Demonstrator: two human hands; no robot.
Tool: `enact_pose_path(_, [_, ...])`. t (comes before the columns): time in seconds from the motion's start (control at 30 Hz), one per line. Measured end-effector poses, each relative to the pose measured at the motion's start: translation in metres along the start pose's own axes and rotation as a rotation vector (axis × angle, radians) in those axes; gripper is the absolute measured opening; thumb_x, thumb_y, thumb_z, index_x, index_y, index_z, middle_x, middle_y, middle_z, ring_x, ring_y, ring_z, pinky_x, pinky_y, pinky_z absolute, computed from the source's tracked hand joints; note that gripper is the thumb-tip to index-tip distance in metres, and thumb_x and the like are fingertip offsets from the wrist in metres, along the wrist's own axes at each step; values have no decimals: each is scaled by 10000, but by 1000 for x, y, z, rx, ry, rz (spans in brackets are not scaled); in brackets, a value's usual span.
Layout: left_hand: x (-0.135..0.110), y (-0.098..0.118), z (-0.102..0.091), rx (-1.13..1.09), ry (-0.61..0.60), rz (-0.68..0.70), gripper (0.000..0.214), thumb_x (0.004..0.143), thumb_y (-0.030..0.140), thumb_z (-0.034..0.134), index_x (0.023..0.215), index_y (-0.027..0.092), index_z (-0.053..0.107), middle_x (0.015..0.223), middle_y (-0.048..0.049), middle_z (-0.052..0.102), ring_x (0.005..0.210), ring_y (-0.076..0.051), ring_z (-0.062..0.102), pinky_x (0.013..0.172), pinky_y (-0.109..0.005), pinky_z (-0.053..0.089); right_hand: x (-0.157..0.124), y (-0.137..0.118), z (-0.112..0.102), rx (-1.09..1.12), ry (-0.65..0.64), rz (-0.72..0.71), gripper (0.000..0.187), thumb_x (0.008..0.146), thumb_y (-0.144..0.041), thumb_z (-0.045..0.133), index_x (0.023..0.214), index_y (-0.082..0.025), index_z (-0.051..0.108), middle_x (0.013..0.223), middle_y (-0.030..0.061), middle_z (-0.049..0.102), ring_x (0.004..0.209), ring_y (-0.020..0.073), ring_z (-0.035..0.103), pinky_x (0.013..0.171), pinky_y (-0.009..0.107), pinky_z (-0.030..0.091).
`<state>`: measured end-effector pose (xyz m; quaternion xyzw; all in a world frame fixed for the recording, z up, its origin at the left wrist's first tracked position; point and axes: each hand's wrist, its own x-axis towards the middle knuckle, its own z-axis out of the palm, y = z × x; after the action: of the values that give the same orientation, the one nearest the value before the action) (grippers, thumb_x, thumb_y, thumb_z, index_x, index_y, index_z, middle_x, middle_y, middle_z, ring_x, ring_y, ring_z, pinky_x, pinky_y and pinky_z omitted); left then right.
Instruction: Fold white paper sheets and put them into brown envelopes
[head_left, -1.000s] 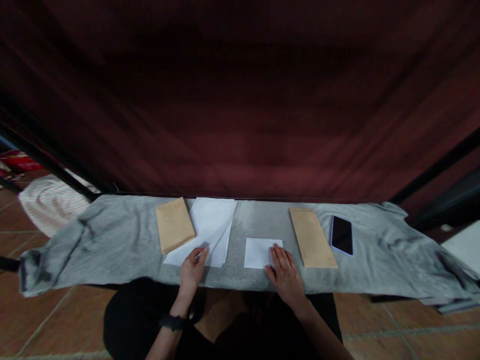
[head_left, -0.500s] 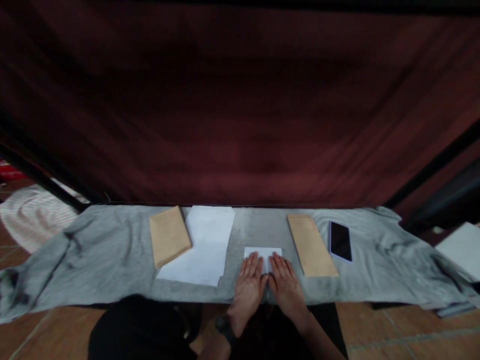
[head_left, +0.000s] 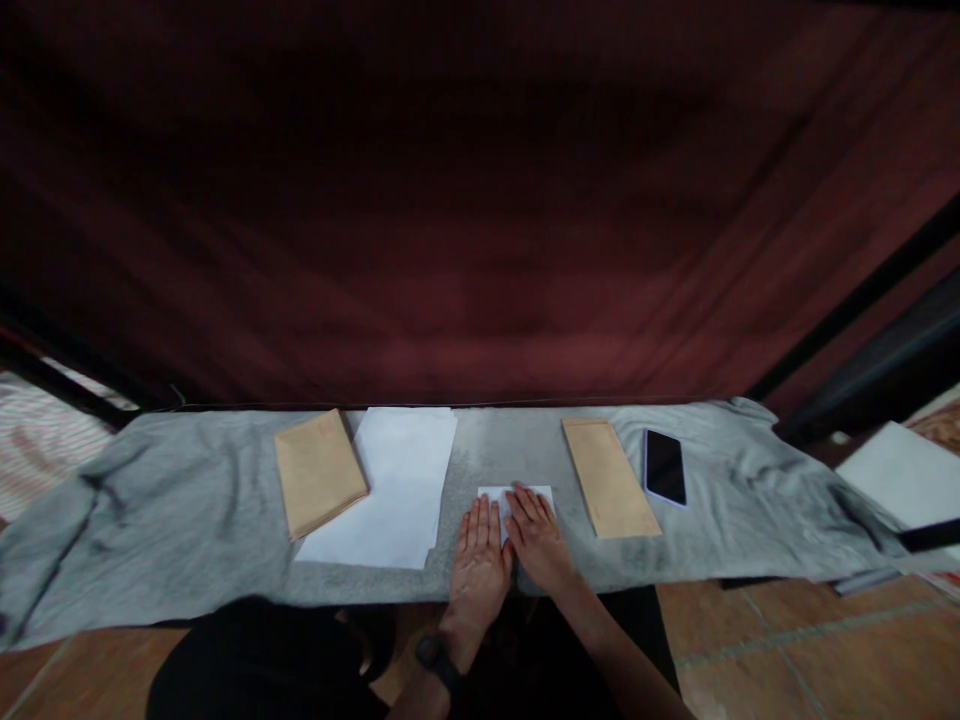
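Note:
A small piece of white paper (head_left: 493, 492), which looks folded, lies on the grey cloth near its front edge. My left hand (head_left: 480, 568) rests flat on the left part of this paper, fingers stretched forward, with a dark watch on the wrist. On its right part lies my right hand (head_left: 537, 538), palm down, its fingers extended and slanting to the left. Both hands are open and cover most of the paper, so its lower part is hidden.
To the left, brown envelopes (head_left: 321, 474) overlap a stack of white sheets (head_left: 397, 490). Right of my hands lie a long brown envelope (head_left: 611, 480) and a phone (head_left: 665, 467). Grey cloth (head_left: 217, 500) covers the narrow table. A dark red curtain (head_left: 465, 250) hangs behind it.
My right hand has slid up and inward over the paper, its fingers now angled left. My left hand stays flat on the paper. The whole view has shifted slightly.

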<state>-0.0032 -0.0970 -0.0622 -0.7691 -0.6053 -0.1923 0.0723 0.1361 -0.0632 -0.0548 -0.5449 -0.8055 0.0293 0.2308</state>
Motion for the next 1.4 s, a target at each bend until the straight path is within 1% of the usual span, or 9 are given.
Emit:
enact_pose_path(0.2, [1,1,-1,-14,-6,-20,534,960,215,405,1474,77,453,1541,-183,454,1448,-294,402,1153,-483,396,-7,6,0,-116,-16,53,477,1025,-285,395,1485,-191,477,1559,103,440,1438,252,408,1182,482,321])
enact_pose_path(0.37, [26,-2,-11,-20,-97,-44,448,989,260,391,1358,100,588,1467,-179,546,1403,-297,466,1128,-476,420,-9,9,-2,-160,-18,60,487,1024,-301,410,1491,-174,466,1565,108,430,1443,261,399,1189,477,302])
enact_pose_path(0.53, [48,-12,-9,-68,-159,31,485,1000,285,388,1452,149,495,1560,-127,447,1472,-273,362,1193,-490,327,-7,7,-3,-158,-7,63,491,1016,-291,433,1495,-190,460,1561,103,438,1440,256,406,1195,477,296])
enact_pose_path(0.7, [36,-22,-3,-106,-169,74,520,1015,350,378,1479,127,454,1566,-150,429,1480,-272,346,1199,-496,322,-11,12,-10,-51,5,30,487,1002,-260,462,1483,-188,472,1535,117,474,1423,254,432,1182,494,331])
enact_pose_path(0.9, [7,-38,-9,-147,-135,130,598,975,487,487,1460,139,478,1543,-155,464,1454,-286,394,1165,-463,390,-27,28,-24,46,-49,-62,548,964,-322,569,1482,-169,474,1539,127,465,1420,256,437,1189,477,350])
enact_pose_path(1.03, [5,-42,-17,-108,-180,132,485,980,405,502,1398,163,548,1466,-140,559,1371,-268,508,1114,-421,453,-30,33,-27,73,-74,-79,584,917,-351,650,1448,-150,516,1528,141,475,1417,266,441,1193,472,354])
enact_pose_path(1.17, [9,-39,-21,-40,-239,197,410,977,323,502,1335,151,604,1412,-146,607,1338,-281,540,1090,-426,472,-29,31,-26,68,-46,-65,535,900,-333,676,1398,-164,574,1495,135,519,1396,274,469,1177,475,379])
enact_pose_path(1.33, [7,-44,-21,-30,-242,244,379,975,187,418,1280,193,644,1371,-90,648,1305,-247,571,1073,-401,489,-30,31,-25,74,-14,-71,490,882,-323,701,1346,-187,622,1467,125,552,1371,274,499,1164,473,402])
enact_pose_path(1.4, [7,-49,-24,-66,-235,253,371,977,188,422,1271,200,647,1355,-89,659,1292,-239,582,1070,-399,496,-30,32,-27,83,-14,-88,500,870,-326,717,1343,-193,624,1466,124,553,1369,275,501,1166,477,402])
